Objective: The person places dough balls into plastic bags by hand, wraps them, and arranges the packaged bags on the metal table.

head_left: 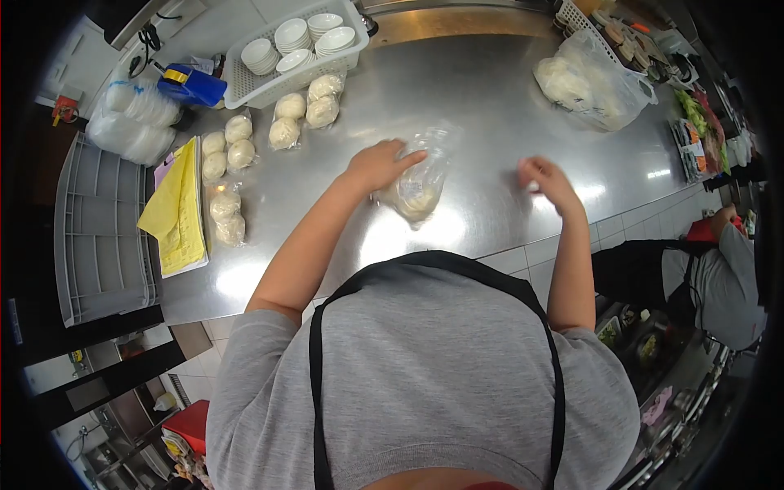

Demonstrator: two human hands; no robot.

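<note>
My left hand [382,167] lies over the upper left side of a clear plastic bag [423,175], thumb stretched across it and apart from the fingers. A pale, roundish lump [418,200], like dough, and a small printed label show through the film. To the right of the bag, my right hand [549,183] hovers above the steel worktop [482,106], its fingers curled in and slightly blurred. A small whitish patch shows at those fingers; I cannot make out what it is. Left of my hands, pairs of pale dough balls [284,132] sit in clear wrapping.
A white basket [359,51] holds stacked small dishes at the back. On the left are a blue tape dispenser [193,86], a yellow notepad [181,214] and a grey crate [102,245]. A filled plastic bag [584,86] lies back right. Another person [694,282] stands at the right.
</note>
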